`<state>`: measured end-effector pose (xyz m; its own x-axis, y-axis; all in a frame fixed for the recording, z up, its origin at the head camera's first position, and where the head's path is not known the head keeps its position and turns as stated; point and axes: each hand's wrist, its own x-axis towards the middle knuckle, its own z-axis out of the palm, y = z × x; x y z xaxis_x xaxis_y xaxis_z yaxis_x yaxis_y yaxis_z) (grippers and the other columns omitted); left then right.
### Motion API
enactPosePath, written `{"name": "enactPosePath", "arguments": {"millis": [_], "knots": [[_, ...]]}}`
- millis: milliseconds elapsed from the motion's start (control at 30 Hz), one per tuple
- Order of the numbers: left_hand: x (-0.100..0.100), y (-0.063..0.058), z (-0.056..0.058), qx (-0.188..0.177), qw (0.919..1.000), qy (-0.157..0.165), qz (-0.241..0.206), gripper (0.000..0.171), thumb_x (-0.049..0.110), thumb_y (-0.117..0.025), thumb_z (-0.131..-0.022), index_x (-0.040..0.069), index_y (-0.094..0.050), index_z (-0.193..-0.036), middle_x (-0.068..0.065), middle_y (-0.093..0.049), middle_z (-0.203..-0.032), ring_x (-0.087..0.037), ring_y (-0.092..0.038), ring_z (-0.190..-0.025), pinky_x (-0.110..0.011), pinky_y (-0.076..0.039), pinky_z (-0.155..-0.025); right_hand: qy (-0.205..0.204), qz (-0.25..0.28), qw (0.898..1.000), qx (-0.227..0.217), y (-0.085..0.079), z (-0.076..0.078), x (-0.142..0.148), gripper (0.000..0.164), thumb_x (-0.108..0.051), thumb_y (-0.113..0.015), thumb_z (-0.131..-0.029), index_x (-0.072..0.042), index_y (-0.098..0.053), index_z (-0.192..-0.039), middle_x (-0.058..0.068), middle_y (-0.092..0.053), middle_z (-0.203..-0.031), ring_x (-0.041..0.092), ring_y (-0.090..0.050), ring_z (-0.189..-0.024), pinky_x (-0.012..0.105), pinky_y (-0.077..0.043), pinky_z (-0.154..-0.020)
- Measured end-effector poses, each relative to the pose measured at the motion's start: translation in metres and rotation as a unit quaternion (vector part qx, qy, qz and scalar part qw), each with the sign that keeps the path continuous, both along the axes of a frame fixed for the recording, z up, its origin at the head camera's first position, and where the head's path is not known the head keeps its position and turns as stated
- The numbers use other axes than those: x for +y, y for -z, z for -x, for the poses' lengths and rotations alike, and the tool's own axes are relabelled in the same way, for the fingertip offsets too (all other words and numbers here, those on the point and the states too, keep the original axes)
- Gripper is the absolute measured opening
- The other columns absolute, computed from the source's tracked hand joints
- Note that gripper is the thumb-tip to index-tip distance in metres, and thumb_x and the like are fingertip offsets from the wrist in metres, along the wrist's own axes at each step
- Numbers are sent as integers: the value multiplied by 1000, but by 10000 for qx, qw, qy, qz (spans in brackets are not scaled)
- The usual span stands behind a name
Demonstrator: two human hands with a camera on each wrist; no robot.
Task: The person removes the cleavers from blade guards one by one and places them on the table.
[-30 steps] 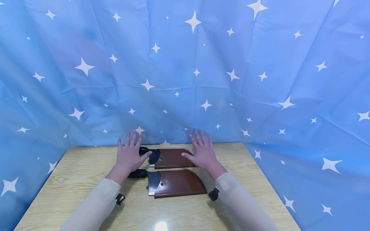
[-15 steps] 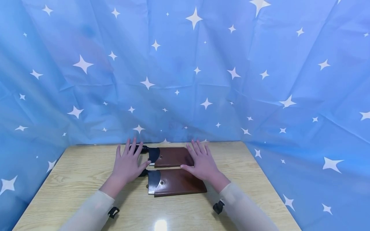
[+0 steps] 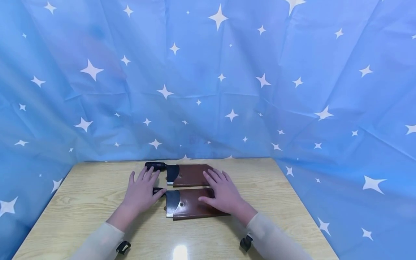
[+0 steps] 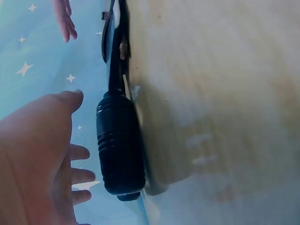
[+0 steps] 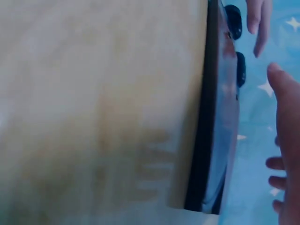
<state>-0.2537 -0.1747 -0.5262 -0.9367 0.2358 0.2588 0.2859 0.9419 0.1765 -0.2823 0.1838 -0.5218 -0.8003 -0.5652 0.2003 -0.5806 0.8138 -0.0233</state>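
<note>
Two broad-bladed knives lie side by side on the table, each in a brown leather sheath with a black handle pointing left. The far knife is nearest the backdrop; the near knife sits in front of it. My left hand hovers with spread fingers over the handle side, hiding part of the near handle. In the left wrist view a gap separates that hand from a ridged black handle. Above the sheaths' right ends is my right hand, fingers extended, apart from the sheath in the right wrist view.
A pale wood-grain table carries both knives. Behind it and along its sides hangs a blue cloth with white stars. A bright light reflection shows on the tabletop near the front.
Both hands have drawn back from the far table edge toward the body. The far knife's handle is now more exposed. The knives stay in place, and the head view has tilted slightly.
</note>
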Motion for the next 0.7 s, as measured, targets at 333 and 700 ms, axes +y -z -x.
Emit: {"name": "enactPosePath", "arguments": {"millis": [333,700], "knots": [[2,7,-5,-147,9990,377,188,71,52,-76,-103,5,-62,-155,-22,-62,-151,-46,-57,-141,-72,-44,-113,-323,201,9992,-145,15,-8,-5,101,-81,-66,-95,-12,-50,-167,14,-48,-169,38,-43,-156,62,-36,-126],[1,7,-3,-287,9976,558,275,59,46,-79,-103,7,-69,-146,-18,-67,-142,-42,-63,-131,-68,-52,-104,-699,204,9966,-383,18,-15,-13,101,-84,-69,-91,-15,-55,-163,11,-54,-163,31,-47,-153,56,-37,-126]]}}
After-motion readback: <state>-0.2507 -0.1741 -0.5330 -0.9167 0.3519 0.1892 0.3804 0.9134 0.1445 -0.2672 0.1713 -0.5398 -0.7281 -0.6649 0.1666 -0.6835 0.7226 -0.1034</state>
